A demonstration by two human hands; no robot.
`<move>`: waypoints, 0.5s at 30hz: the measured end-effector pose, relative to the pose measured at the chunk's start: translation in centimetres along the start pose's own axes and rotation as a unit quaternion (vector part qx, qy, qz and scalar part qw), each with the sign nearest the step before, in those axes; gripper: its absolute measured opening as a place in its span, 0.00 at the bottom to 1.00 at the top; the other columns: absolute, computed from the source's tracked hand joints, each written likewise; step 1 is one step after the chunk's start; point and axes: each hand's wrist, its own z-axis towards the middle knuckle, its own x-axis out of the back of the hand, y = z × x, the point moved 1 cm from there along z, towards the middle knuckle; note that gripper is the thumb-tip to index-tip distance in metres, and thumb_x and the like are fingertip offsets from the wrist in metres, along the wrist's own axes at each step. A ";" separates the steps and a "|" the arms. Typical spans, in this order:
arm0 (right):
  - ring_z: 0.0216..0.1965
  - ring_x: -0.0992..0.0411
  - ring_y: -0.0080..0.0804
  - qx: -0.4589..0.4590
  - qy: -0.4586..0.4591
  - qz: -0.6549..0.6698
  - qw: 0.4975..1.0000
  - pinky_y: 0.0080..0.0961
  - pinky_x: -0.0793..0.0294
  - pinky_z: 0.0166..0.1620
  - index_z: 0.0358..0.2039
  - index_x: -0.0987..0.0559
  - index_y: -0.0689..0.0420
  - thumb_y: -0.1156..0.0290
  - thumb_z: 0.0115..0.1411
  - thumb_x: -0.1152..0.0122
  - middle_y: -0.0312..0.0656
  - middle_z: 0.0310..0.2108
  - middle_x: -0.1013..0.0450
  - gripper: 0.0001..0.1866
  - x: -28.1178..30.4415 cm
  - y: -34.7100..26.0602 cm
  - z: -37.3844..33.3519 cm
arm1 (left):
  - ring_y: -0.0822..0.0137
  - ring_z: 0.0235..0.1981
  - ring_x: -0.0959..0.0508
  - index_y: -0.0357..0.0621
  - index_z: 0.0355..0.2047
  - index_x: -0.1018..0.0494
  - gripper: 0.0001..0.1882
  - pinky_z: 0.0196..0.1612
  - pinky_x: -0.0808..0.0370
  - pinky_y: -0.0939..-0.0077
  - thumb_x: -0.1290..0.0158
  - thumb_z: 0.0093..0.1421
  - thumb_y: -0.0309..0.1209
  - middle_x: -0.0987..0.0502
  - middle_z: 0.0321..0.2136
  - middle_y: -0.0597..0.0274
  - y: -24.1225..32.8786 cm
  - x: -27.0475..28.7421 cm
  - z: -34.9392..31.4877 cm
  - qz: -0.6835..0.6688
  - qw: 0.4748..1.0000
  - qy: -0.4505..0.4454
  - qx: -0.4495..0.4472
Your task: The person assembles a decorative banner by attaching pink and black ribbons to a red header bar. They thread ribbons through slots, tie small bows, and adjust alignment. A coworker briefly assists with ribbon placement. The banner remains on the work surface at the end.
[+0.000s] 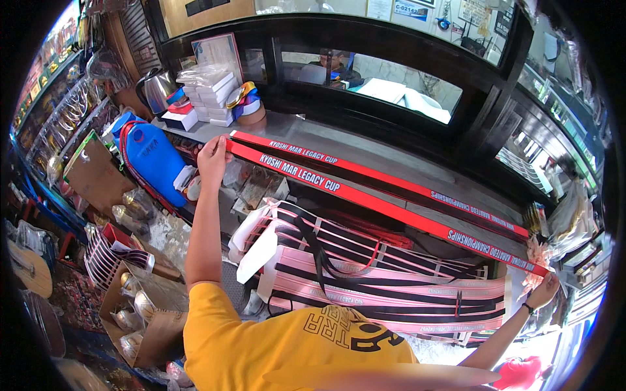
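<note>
A long red ribbon with white lettering stretches taut between my hands. The fingers of my left hand pinch one end near the left of the grey counter. At the far right end, my right hand is closed on the ribbon, with a dark band round the wrist. A second red ribbon with similar lettering lies along the counter just beyond the held one. Below, between my arms, are pink sheets with printed strips and black ribbons trailing across them.
White boxes, a metal kettle and rolls of coloured ribbon stand at the counter's left. A blue container is nearer. Lower left, a cardboard box holds wrapped items. Another person is behind the window.
</note>
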 end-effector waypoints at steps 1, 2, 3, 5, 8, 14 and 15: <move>0.37 0.26 0.30 -0.006 -0.010 -0.018 1.000 0.27 0.26 0.43 0.42 0.24 0.63 0.62 0.62 0.38 0.42 0.37 0.25 0.17 0.1 0.0 0.1 | 0.80 0.22 0.25 0.40 0.44 0.21 0.14 0.27 0.27 0.85 0.50 0.67 0.37 0.21 0.28 0.68 -0.4 -0.2 0.0 0.005 1.000 0.004 0.009; 0.37 0.26 0.30 -0.012 -0.020 -0.035 0.999 0.27 0.26 0.42 0.42 0.24 0.63 0.61 0.62 0.38 0.42 0.37 0.25 0.17 0.1 0.2 0.2 | 0.80 0.22 0.25 0.39 0.43 0.21 0.15 0.27 0.28 0.85 0.49 0.67 0.37 0.21 0.28 0.67 -0.8 -0.3 -0.1 0.011 1.000 0.007 0.005; 0.37 0.27 0.29 0.003 -0.023 -0.032 0.999 0.26 0.27 0.43 0.42 0.25 0.64 0.61 0.63 0.38 0.41 0.37 0.25 0.17 -0.2 0.4 0.5 | 0.80 0.23 0.25 0.39 0.43 0.21 0.15 0.28 0.29 0.85 0.49 0.67 0.37 0.21 0.28 0.67 -1.1 -0.5 -0.1 0.012 1.000 0.011 0.000; 0.37 0.28 0.27 0.018 -0.028 -0.027 0.999 0.25 0.27 0.43 0.42 0.27 0.64 0.61 0.63 0.38 0.40 0.36 0.27 0.18 -1.0 0.8 1.6 | 0.78 0.25 0.26 0.38 0.43 0.21 0.14 0.29 0.30 0.82 0.47 0.65 0.36 0.22 0.26 0.65 -1.2 -0.3 0.7 0.090 0.996 0.015 -0.009; 0.37 0.29 0.25 -0.010 -0.079 0.021 0.997 0.24 0.28 0.42 0.41 0.26 0.64 0.61 0.63 0.38 0.39 0.35 0.27 0.17 -3.2 1.2 4.4 | 0.76 0.24 0.28 0.39 0.43 0.20 0.13 0.29 0.30 0.77 0.46 0.63 0.34 0.23 0.25 0.64 -0.9 -0.7 3.7 0.203 0.972 0.016 -0.116; 0.32 0.30 0.25 0.071 -0.124 -0.024 0.989 0.24 0.29 0.38 0.39 0.26 0.62 0.61 0.61 0.37 0.37 0.32 0.27 0.16 -7.8 -1.0 7.7 | 0.77 0.25 0.26 0.43 0.43 0.19 0.16 0.30 0.30 0.77 0.37 0.55 0.34 0.22 0.22 0.62 -2.0 -2.3 8.4 0.150 0.989 0.009 -0.004; 0.32 0.30 0.25 0.067 -0.136 -0.026 0.988 0.24 0.30 0.38 0.39 0.25 0.62 0.62 0.61 0.37 0.37 0.31 0.27 0.15 -8.4 -1.3 7.6 | 0.77 0.25 0.25 0.43 0.42 0.19 0.16 0.30 0.29 0.77 0.36 0.54 0.34 0.22 0.22 0.62 -2.2 -2.5 8.8 0.155 0.988 0.021 -0.002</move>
